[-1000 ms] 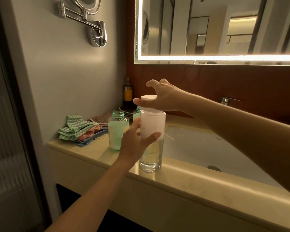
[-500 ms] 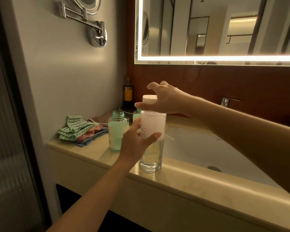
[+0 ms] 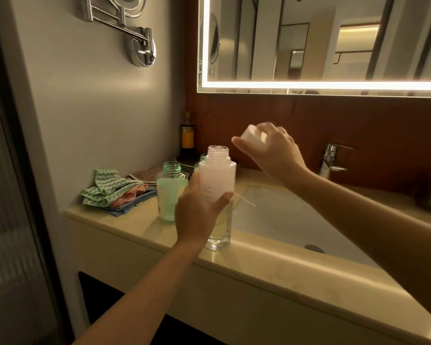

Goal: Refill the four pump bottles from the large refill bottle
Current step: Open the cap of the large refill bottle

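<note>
The tall bottle (image 3: 218, 175) stands on the counter (image 3: 259, 265) at the sink's (image 3: 284, 215) left front corner, a smaller bottle (image 3: 171, 195) just left of it and folded cloths (image 3: 110, 190) further left by the wall (image 3: 85, 108). The tap (image 3: 330, 158) stands behind the sink.

The refill bottle (image 3: 218, 180) is clear at the foot and wrapped higher up in a white label with faint grey lettering. The cap (image 3: 255, 138) is plain white. The small bottle (image 3: 171, 192) is clear with a pale mint-green tint. One cloth (image 3: 105, 188) has a green-and-white zigzag; there's a pink cloth (image 3: 127, 197) and a blue cloth (image 3: 132, 206) too. The counter (image 3: 259, 270) is cream-yellow, the basin (image 3: 284, 215) white, the back wall (image 3: 309, 120) red-brown, the tap (image 3: 330, 158) shiny chrome. The dark bottle (image 3: 187, 139) has an amber label.
</note>
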Motion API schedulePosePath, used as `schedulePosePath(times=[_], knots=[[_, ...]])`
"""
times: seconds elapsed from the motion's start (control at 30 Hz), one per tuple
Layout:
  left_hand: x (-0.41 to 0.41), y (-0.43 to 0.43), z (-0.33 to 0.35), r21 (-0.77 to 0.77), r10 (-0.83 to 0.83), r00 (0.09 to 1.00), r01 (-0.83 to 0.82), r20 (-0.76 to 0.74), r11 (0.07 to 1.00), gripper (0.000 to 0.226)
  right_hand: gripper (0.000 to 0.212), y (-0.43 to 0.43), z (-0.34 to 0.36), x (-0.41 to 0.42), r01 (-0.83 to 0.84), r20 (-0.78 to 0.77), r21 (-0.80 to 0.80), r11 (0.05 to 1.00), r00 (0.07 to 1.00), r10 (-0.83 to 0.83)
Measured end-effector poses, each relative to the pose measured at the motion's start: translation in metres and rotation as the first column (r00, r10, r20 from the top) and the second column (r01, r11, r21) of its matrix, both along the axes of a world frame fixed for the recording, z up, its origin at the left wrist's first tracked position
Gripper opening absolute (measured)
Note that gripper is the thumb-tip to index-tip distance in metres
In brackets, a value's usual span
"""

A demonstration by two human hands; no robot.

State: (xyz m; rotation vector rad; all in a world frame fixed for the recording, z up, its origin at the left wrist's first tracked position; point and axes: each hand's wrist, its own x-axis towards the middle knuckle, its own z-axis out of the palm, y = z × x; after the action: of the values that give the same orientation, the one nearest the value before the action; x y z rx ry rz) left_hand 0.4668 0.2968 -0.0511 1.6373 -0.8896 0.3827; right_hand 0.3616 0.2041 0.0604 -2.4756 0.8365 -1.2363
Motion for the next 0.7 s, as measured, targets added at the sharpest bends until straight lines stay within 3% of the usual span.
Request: schedulePosePath(times=[0.13, 0.3, 0.53, 0.7], knots=[[0.006, 0.000, 0.000, 0.000, 0.063, 0.998, -0.063, 0.006, 0.998, 0.072, 0.069, -0.010, -0.054, -0.022, 0.089, -0.226, 0.073, 0.993, 0.972, -0.070], [0.004, 0.002, 0.000, 0.015, 0.048, 0.999, -0.048, -0.019, 0.999, 0.077, 0.069, 0.002, -0.104, -0.027, 0.016, -0.487, 0.155, 0.988, 0.871, 0.063], [0.007, 0.013, 0.002, 0.081, -0.083, 0.993, 0.089, -0.082, 0.993, 0.075, 0.071, 0.012, -0.124, -0.017, 0.006, -0.630, 0.151, 0.988, 0.771, 0.091], [0.004, 0.028, -0.014, -0.001, 0.042, 0.999, -0.042, -0.024, 0.999, 0.056, 0.074, 0.014, -0.124, -0.019, -0.007, -0.646, 0.128, 0.992, 0.758, 0.089]])
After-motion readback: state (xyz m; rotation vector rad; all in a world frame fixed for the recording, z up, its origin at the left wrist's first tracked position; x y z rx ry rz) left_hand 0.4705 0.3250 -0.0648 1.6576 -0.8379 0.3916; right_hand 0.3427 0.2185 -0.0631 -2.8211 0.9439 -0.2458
